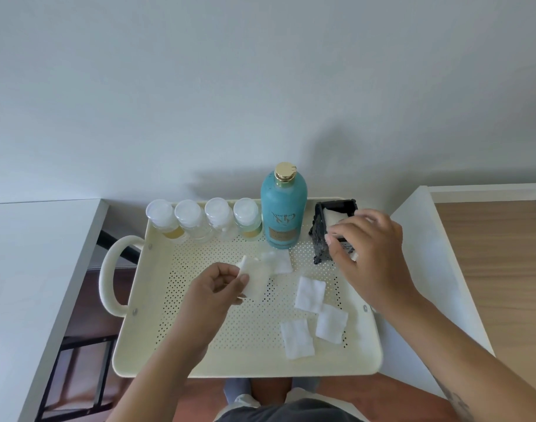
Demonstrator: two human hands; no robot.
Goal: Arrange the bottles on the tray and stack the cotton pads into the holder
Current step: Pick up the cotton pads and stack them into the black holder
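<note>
A cream perforated tray point(157, 324) holds several small clear bottles point(189, 220) in a row along its back edge, with a tall teal bottle point(283, 208) beside them. At the back right stands a black holder point(323, 236) with white pads inside. My right hand point(367, 254) rests against the holder, its fingers around a cotton pad at the holder's opening. My left hand point(218, 287) pinches a cotton pad point(256, 280) above the tray's middle. Three loose pads point(310, 294) point(331, 323) point(297, 339) lie at the front right, and another pad point(280, 260) lies near the teal bottle.
The tray has a looped handle point(108, 275) on the left. White furniture point(32, 269) flanks the left side and a white-edged wooden surface point(489, 269) the right. A plain wall rises behind. My knees show below the tray's front edge.
</note>
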